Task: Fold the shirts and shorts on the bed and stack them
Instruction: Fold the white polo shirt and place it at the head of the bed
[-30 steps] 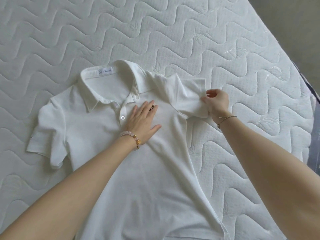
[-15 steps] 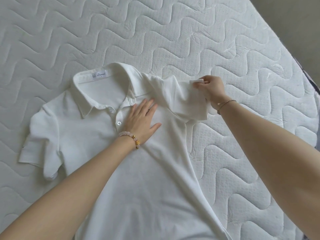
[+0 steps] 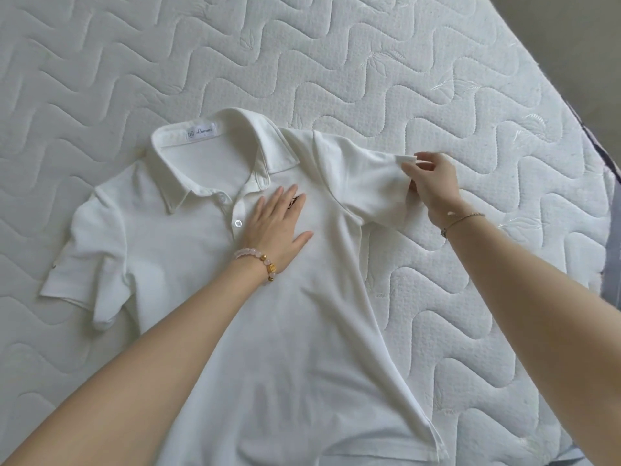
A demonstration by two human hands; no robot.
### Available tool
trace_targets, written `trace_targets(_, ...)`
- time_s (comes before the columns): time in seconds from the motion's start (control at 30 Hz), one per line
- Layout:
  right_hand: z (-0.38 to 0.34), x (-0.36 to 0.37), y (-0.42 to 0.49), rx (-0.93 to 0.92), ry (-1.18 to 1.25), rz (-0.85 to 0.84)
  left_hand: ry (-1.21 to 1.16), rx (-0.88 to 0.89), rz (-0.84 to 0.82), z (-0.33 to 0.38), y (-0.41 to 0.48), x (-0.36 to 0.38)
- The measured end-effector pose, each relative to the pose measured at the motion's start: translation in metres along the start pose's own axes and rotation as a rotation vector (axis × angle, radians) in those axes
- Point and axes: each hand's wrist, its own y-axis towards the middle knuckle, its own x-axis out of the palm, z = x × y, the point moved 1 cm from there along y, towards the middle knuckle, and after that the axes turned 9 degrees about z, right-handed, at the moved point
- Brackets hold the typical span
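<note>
1. Head view: the white polo shirt point(image 3: 302, 297) lies face up on the quilted mattress point(image 3: 369, 62), collar away from you.
2. Your left hand point(image 3: 274, 227) is flat, fingers spread, pressing the chest just right of the button placket point(image 3: 237, 213).
3. Your right hand point(image 3: 431, 183) pinches the hem of the sleeve point(image 3: 366, 183) on that side, pulled out taut.
4. Other sleeve point(image 3: 87, 264) lies creased, well left of your left hand.

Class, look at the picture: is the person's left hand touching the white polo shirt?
Touching. The head view shows the left hand lying flat, palm down, fingers spread, on the chest of the white polo shirt, with no gap beneath it.
</note>
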Motion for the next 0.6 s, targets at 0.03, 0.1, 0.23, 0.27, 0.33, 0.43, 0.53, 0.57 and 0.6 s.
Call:
trace_targets(0.03, 0.006, -0.005, -0.010, 0.006, 0.035, -0.001, -0.015, -0.012, 0.003, 0.001, -0.008, 0.001)
trace_targets(0.1, 0.022, -0.018, -0.038, 0.009, 0.067, 0.011, -0.032, -0.028, 0.010, 0.004, -0.027, 0.002)
trace_targets(0.23, 0.061, -0.044, -0.101, -0.002, 0.060, 0.014, -0.051, -0.029, 0.004, 0.006, -0.075, 0.006)
trace_targets(0.27, 0.068, -0.049, -0.117, -0.014, 0.046, 0.010, -0.060, -0.027, 0.015, 0.008, -0.088, 0.006)
trace_targets(0.33, 0.079, -0.058, -0.148, -0.022, 0.040, -0.001, -0.088, -0.031, 0.049, 0.014, -0.116, 0.005)
trace_targets(0.43, 0.102, -0.071, -0.190, -0.029, -0.050, -0.086, -0.127, -0.087, 0.068, 0.023, -0.166, 0.006)
trace_targets(0.53, 0.129, -0.084, -0.225, -0.017, -0.178, -0.174, -0.155, -0.146, 0.047, 0.027, -0.223, 0.010)
trace_targets(0.57, 0.134, -0.088, -0.234, -0.030, -0.211, -0.187, -0.154, -0.162, 0.039, 0.027, -0.241, 0.012)
trace_targets(0.6, 0.138, -0.092, -0.240, -0.067, -0.240, -0.192, -0.155, -0.176, 0.035, 0.027, -0.256, 0.013)
